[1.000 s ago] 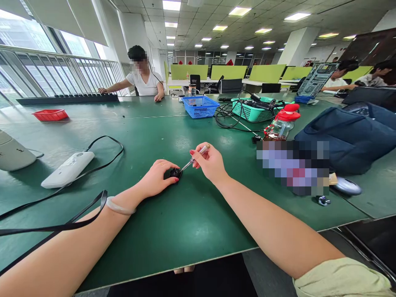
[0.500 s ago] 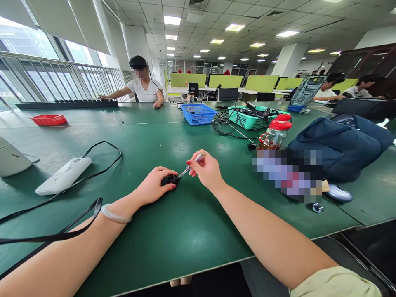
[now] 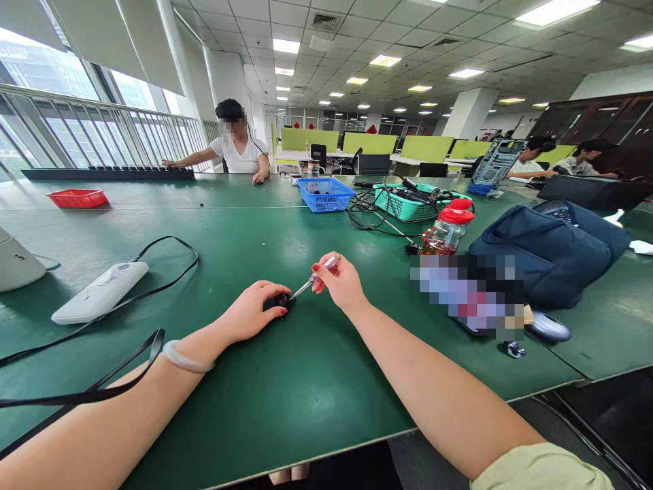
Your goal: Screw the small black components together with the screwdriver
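My left hand (image 3: 254,311) is closed over a small black part (image 3: 282,301) and pins it to the green table (image 3: 286,381). My right hand (image 3: 341,282) pinches a slim silver screwdriver (image 3: 315,278) near its top. The tool slants down to the left, and its tip meets the black part. A pale bangle sits on my left wrist.
A white device (image 3: 99,292) with a black cable lies to the left, with a black strap near my left arm. A red-lidded jar (image 3: 447,231), a dark blue bag (image 3: 551,248), a blue basket (image 3: 325,193) and a teal basket (image 3: 408,197) stand to the right and behind. People sit at the far side.
Both hands keep the same hold on the part and the screwdriver. The camera has tilted up slightly, so the hands sit a little lower in view.
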{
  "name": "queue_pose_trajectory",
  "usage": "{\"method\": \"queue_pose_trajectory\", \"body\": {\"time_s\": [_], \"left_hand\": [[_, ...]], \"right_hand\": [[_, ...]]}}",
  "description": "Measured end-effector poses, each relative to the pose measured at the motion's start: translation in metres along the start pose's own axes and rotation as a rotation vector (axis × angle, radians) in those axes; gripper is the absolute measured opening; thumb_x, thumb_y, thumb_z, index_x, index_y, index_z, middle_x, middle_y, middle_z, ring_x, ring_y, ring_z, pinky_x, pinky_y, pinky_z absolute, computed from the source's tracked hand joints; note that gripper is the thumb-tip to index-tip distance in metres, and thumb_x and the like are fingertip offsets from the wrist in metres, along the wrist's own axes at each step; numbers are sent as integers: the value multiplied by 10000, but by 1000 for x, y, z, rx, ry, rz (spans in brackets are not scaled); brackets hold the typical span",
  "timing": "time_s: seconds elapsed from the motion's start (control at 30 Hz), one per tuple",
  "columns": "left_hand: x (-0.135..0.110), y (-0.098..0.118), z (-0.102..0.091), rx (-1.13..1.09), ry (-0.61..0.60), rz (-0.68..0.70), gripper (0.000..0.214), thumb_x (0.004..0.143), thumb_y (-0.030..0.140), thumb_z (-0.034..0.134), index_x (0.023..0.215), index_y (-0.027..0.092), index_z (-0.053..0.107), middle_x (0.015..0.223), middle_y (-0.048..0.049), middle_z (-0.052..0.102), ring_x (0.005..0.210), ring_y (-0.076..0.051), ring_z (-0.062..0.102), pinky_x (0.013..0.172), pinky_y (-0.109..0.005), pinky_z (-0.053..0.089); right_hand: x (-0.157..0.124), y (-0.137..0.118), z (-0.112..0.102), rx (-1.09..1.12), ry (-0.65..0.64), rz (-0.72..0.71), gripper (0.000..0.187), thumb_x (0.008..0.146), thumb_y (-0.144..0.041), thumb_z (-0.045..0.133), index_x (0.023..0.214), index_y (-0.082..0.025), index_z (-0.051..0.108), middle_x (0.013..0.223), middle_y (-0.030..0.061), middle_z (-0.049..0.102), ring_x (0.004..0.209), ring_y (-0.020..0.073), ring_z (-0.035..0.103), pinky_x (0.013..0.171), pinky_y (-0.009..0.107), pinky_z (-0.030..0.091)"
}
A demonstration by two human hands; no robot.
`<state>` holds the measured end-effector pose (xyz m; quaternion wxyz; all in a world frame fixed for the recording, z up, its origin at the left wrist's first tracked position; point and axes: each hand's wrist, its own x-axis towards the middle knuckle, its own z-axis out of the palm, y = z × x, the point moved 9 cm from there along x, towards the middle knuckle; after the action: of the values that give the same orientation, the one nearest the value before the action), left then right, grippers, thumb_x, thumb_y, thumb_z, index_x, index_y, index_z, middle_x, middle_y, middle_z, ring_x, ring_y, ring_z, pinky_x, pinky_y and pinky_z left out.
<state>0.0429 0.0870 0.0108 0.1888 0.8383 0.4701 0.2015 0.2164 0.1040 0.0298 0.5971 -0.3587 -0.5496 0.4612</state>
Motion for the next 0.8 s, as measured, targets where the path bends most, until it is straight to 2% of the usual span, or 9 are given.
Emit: {"method": "queue_pose_trajectory", "body": {"time_s": [0.2,0.43,0.63,0.8], "left_hand": [[0,-2,0,-9,-1,-5,427,820,451,598,1196,265,677,1232,-68,691,1162,-292,619,1080,-468,478],[0,-3,1,-3,-4,-7,427,831,446,589,1209,267,673,1240,-64,685,1186,-292,607,1086,-462,472],[0,-1,0,-15,5,-15,444,824,454,584,1209,249,666,1260,-77,679,1197,-297,602,1095,-467,469],[0,-3,1,-4,-9,-31,468,830,439,557,1246,246,647,1285,-77,668,1229,-296,582,1116,-473,447]], "right_hand": [[8,13,-5,71,-3,38,539,609,-654,806,754,-218,524,553,-58,624,448,118,608,449,245,540],[5,8,-3,93,0,25,509,625,-598,823,754,-207,525,616,-54,647,459,87,592,453,215,506],[6,9,-5,85,20,3,526,649,-550,823,869,-236,462,634,-74,660,450,96,595,443,218,496],[4,5,-4,71,19,-17,536,656,-535,825,887,-245,438,630,-83,659,446,97,592,432,213,487]]}}
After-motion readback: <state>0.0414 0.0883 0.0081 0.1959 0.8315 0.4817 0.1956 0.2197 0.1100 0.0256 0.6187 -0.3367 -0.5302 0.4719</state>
